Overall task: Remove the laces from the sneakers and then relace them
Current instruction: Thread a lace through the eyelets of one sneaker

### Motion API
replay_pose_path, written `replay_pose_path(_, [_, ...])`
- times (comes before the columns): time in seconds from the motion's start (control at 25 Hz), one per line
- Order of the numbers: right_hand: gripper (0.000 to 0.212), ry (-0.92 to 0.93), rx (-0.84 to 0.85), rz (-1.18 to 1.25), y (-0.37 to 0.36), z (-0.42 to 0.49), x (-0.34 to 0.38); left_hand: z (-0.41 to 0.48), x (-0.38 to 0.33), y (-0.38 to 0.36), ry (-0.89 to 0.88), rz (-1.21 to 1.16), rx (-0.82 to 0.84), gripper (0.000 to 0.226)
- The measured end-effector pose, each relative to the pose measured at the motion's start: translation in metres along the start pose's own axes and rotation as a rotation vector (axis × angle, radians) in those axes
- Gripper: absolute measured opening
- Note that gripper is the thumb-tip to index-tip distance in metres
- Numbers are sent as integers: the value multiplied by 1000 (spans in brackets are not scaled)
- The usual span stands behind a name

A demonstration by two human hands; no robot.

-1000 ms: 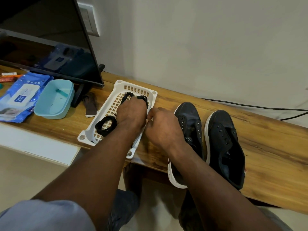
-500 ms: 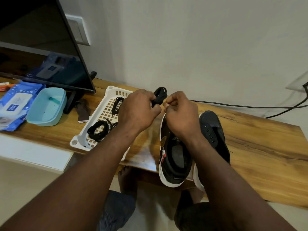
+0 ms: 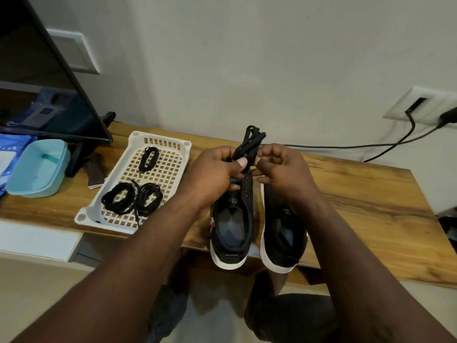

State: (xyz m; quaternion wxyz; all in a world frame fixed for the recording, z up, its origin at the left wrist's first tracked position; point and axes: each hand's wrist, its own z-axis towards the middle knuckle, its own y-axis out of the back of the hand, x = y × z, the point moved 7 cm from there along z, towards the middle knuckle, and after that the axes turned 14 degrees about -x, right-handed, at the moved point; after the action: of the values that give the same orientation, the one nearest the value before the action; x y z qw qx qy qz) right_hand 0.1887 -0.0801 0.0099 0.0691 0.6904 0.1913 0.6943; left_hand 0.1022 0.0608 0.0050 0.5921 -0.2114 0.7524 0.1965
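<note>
1. Sneakers stand side by side on the wooden desk (image 3: 358,206), toes toward the wall and heels jutting over its near edge: the left sneaker (image 3: 232,224) and the right sneaker (image 3: 284,231). Both are low, black and matte, with thick white rubber soles and dark insoles. A row of small eyelets shows on the left sneaker.
2. A lace bundle (image 3: 249,142), flat black cord folded into loops, is held up above the toe of the left sneaker.
3. The desk top is glossy brown wood with dark grain streaks.
4. Just left of the sneakers lies a white plastic basket (image 3: 158,139), shallow and rectangular with a square-grid floor. In it are three coiled black laces: a small coil (image 3: 148,158) at the far end and two larger coils (image 3: 116,201) (image 3: 149,199) touching each other near the front.
5. Farther left are a brown flat item (image 3: 95,172), a pale teal tub (image 3: 37,169) and a dark screen (image 3: 49,95) on its stand.
6. A black cable (image 3: 346,146) runs along the back of the desk to a wall socket (image 3: 425,105).
7. The forearms cover part of both sneakers.
8. The left hand (image 3: 212,174) has its fingers curled, with the thumb pressing the lace bundle against them.
9. The right hand (image 3: 284,172) is also curled, its thumb and fingertips pinching the lower part of the same bundle.
</note>
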Motion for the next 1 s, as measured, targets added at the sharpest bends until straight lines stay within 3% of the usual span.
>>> replay_pose_path(0.12, [21,-57,24,132,15,-3,0,-10,6,-17,42,-81,-10,17])
replay_pose_path(0.32, [24,-122,80,337,33,-8,-5,-12,14,-38,52,-10,56,20])
replay_pose_path(0.6, [22,-93,-162,181,58,4,-29,7,15,-42,23,163,-6,26])
replay_pose_path(0.84, [22,-6,-320,-48,69,10,-29,21,-1,-25,-69,74,-216,13])
replay_pose_path(1.0, [30,90,-434,-155,80,7,-21,25,-7,-22,-116,18,-176,15])
